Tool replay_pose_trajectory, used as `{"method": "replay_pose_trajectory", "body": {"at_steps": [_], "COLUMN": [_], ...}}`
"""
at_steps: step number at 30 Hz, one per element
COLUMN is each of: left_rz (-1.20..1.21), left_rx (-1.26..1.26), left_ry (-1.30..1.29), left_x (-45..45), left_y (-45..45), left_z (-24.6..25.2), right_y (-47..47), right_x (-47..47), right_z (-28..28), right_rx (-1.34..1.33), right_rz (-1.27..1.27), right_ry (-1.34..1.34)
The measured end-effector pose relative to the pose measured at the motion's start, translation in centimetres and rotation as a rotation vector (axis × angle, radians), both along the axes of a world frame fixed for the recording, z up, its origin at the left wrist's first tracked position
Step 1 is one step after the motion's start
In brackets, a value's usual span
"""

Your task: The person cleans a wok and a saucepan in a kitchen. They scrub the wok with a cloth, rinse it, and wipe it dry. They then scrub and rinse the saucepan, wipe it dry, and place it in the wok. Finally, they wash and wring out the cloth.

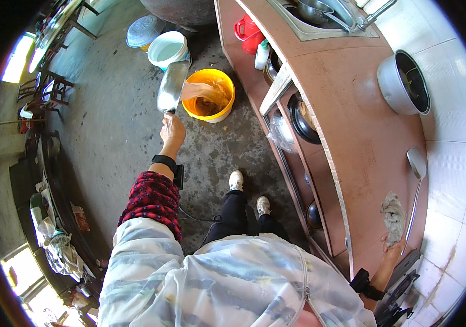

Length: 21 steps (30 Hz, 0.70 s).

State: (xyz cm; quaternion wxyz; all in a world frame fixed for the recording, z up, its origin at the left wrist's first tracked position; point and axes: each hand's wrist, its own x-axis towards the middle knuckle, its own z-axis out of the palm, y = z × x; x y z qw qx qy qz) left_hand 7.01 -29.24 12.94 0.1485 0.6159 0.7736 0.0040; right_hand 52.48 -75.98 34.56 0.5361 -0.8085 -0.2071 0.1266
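Note:
My left hand (172, 130) grips the handle of a metal water scoop (172, 86), stretched out above the floor. Its bowl is tipped to the right, and a stream of brownish liquid (195, 90) pours from it into a yellow bucket (231, 102). Murky liquid and darker matter show inside that bucket. Over on the countertop (371, 135), my right hand (394, 245) holds a crumpled grey rag (394, 218). A long-handled metal wok spatula (416, 163) lies just beyond the rag, along the tiled wall.
A white bucket (168, 49) and a basin-covered bucket (145, 32) stand behind the yellow one. A metal pot (396, 83) sits against the wall. Pans fill the sink (298, 30). Open shelves hold a red kettle (249, 34) and bowls. The concrete floor (106, 122) has wet spots.

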Motion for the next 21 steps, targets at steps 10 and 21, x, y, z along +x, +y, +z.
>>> {"method": "replay_pose_trajectory", "body": {"at_steps": [10,21], "left_rz": [0.55,0.487], "left_rx": [-0.134,0.616], "left_ry": [-1.507,-1.464], "left_x": [-7.1,-12.8], "left_y": [-14.1,-40.6], "left_z": [5.2,27.6], "right_y": [4.0,12.6], "right_x": [10.2,8.5], "right_z": [-2.7,-2.3], "right_rx": [-0.171,0.015], "right_rz": [0.14,0.645], "right_ry": [0.178,0.191]}}
